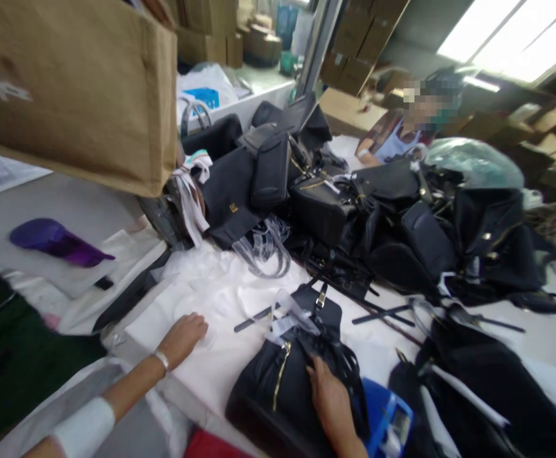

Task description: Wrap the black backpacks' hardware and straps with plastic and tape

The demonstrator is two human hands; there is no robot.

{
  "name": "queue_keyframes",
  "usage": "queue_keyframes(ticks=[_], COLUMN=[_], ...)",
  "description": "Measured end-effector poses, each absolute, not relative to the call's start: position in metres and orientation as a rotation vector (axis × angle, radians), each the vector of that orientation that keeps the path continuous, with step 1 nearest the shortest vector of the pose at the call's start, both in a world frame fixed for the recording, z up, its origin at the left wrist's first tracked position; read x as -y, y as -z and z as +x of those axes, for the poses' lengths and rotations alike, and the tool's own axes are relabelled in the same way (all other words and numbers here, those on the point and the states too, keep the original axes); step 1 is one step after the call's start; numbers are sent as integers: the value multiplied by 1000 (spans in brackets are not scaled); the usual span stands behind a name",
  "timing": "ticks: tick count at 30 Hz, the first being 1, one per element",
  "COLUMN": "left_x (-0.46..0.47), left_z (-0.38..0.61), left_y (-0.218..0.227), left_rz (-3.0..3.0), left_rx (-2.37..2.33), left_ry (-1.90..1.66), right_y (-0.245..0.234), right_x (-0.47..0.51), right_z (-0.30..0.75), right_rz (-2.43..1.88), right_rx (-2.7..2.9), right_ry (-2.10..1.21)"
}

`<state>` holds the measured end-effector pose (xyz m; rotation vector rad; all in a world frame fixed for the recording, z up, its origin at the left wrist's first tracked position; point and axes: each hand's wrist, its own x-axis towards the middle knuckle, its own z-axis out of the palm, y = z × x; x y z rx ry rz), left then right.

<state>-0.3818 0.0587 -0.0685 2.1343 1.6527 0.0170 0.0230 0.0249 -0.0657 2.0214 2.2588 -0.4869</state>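
Observation:
My right hand [329, 397] lies on a black handbag [278, 394] with a gold zipper and clear wrapped tags, close to me on the table; its fingers curl over the bag's top and straps. My left hand [185, 337] rests palm down on a stack of white cloth dust bags [221, 299], fingers bent and pressed on the fabric. A bracelet and a white wrist band show on that arm.
A big heap of black handbags [354, 216] covers the table's middle and right. A tilted cardboard box [72, 89] stands at the left, a purple cloth [53, 242] below it. A blue object [385, 420] lies by my right hand. Another person [402, 130] sits across the table.

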Motion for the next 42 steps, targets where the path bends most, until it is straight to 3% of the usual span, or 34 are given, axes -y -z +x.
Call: queue_keyframes(ticks=[7,14,17,23,26,30,36,39,42], left_x=[-59,-64,-75,-89,-91,-99,-110,-102,-87], left_z=[-386,-383,-379,-358,-344,-337,-345,-347,-345], left_y=[74,76,50,-13,-32,-51,-44,-25,-10], left_rz=[2168,2216,2230,2287,2262,2258,2273,2309,2294], left_rx=[-1699,-1694,-1611,-1373,-1263,-1135,-1356,-1477,-1612], left_ry=[-261,-27,-126,-259,-264,-340,-392,-302,-182], right_y=[83,66,33,-27,-28,-19,-7,5,12], right_x=[-33,-34,-36,-48,-58,-66,-59,-54,-52], right_z=[34,23,3,-77,-113,-133,-121,-112,-106], right_rz=[2028,1950,2077,2217,2069,1817,1639,1849,2174], right_rx=[-2482,-2807,-2759,-2337,-2382,-2524,-1728,-1651,-1834], right_ry=[231,249,603,1650,1956,2080,2788,2728,2282])
